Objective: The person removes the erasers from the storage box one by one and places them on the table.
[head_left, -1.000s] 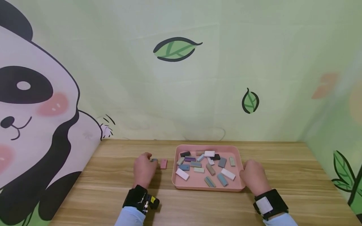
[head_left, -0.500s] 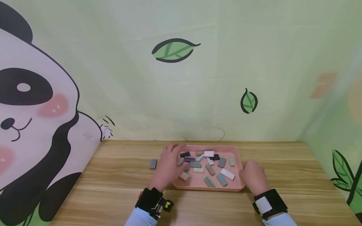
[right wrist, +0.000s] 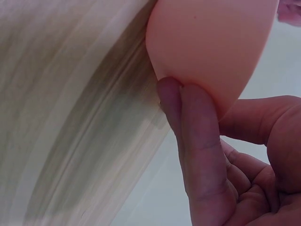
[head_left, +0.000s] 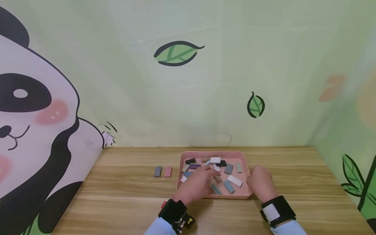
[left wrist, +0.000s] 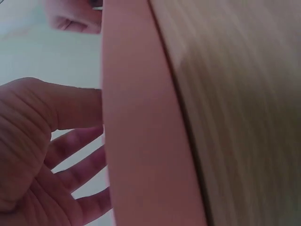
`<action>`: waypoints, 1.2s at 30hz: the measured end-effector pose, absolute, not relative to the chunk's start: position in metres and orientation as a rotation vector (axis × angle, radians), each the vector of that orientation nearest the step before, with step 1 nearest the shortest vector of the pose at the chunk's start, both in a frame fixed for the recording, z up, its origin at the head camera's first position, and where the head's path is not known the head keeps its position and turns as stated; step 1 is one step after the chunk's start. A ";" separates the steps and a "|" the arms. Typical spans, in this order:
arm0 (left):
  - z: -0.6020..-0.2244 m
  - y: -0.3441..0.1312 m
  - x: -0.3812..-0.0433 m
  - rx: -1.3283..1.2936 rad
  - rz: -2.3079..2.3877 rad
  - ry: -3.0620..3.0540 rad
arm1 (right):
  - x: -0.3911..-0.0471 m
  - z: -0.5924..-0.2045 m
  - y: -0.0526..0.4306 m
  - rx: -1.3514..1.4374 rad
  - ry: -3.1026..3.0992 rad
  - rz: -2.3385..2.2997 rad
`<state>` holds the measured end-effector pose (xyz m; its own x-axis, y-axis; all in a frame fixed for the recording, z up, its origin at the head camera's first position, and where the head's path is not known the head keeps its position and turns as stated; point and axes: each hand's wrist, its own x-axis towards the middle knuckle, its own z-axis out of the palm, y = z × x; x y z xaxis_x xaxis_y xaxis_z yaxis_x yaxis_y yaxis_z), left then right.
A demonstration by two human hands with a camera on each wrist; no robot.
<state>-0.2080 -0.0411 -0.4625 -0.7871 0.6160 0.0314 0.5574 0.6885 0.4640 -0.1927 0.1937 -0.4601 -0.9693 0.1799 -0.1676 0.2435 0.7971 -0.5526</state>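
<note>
A shallow pink tray [head_left: 235, 196] holds several small rectangular blocks in white, blue, grey, black and purple. My left hand [head_left: 198, 182] is over the tray's left half, fingers spread and loosely bent among the blocks. In the left wrist view the tray wall [left wrist: 141, 113] hides the fingertips. At the tray's right front corner, my right hand [head_left: 262, 183] grips the rim; the right wrist view has the thumb and fingers pinching that pink corner [right wrist: 202, 42]. Near the right hand lie a white block [head_left: 235, 180] and a blue block [head_left: 228, 187].
Left of the tray, a grey-blue block [head_left: 157, 171] and a pink block [head_left: 168, 172] lie side by side on the wooden table [head_left: 123, 182]. Behind the table hangs a pale green backdrop [head_left: 188, 104] with a panda and leaves.
My left hand has moved right, from the two blocks on the table to over the tray, uncovering both. My right hand stays on the tray's corner.
</note>
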 end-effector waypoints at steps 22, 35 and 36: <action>-0.471 -0.022 -0.215 0.955 0.703 2.602 | -0.195 -0.463 0.191 0.330 2.911 -0.898; -0.478 -0.037 -0.210 0.840 0.786 2.683 | -0.193 -0.463 0.194 0.345 2.874 -0.899; -0.478 -0.040 -0.210 0.821 0.812 2.689 | -0.193 -0.463 0.194 0.341 2.876 -0.894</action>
